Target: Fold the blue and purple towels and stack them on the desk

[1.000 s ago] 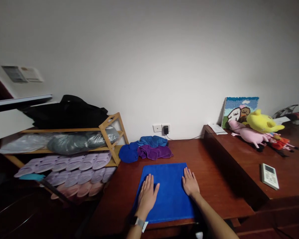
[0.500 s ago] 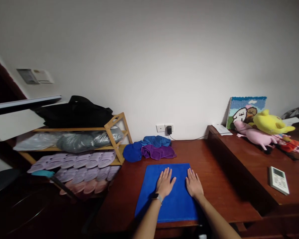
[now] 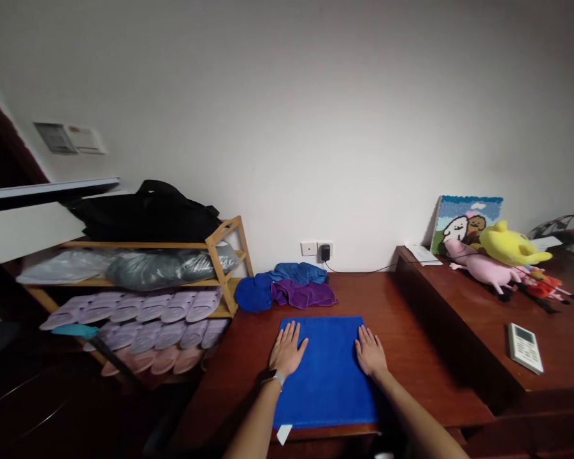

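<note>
A blue towel (image 3: pixel 329 376) lies spread flat on the brown wooden table (image 3: pixel 411 357), with a white tag (image 3: pixel 283 434) hanging at its near left corner. My left hand (image 3: pixel 287 350), with a watch on the wrist, rests open on the towel's left edge. Flat on the right edge is my right hand (image 3: pixel 371 352), its fingers stretched out. Behind the towel sit a crumpled blue cloth (image 3: pixel 253 292), a lighter blue cloth (image 3: pixel 299 273) and a purple cloth (image 3: pixel 304 294).
A wooden rack (image 3: pixel 228 268) of slippers and bagged things stands left, a black bag (image 3: pixel 148 213) on top. On the raised surface at right lie plush toys (image 3: pixel 513 243) and a white remote (image 3: pixel 525 348). A black charger (image 3: pixel 325 251) is plugged into the wall.
My left hand has slid left from the towel's inner part to its left edge. The tag at the near left corner now shows. My right hand stays nearly in place.
</note>
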Demonstrator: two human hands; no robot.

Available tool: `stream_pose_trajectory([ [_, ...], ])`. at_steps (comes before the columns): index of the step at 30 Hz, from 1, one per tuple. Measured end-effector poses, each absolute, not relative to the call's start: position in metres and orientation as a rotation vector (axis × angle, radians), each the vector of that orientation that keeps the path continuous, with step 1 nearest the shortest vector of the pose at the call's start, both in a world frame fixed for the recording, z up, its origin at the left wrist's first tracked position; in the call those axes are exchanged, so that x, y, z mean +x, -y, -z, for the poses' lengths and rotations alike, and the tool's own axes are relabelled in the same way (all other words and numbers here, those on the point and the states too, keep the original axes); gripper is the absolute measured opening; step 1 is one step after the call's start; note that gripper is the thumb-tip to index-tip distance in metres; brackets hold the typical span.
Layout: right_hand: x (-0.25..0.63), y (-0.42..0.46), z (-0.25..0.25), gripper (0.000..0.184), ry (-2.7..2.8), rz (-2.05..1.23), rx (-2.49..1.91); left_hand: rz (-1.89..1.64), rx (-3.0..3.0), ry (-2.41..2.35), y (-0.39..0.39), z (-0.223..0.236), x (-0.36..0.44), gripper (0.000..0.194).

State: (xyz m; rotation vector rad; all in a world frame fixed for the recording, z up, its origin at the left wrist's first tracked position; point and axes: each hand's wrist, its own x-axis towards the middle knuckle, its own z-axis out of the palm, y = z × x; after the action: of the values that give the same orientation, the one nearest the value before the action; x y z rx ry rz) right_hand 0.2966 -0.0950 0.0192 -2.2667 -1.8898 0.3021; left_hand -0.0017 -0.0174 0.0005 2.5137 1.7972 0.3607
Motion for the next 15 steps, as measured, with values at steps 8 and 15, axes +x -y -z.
stream_pose_trajectory([
  [8,0.301,0.066,-0.024,0.067,1.898,-0.356,-2.266,-0.293,2.506,-1.83,0.018,-0.002,-0.005,0.08],
  [15,0.301,0.065,-0.016,0.068,1.904,-0.343,-2.265,-0.266,2.513,-1.824,0.017,-0.002,-0.003,0.08],
])
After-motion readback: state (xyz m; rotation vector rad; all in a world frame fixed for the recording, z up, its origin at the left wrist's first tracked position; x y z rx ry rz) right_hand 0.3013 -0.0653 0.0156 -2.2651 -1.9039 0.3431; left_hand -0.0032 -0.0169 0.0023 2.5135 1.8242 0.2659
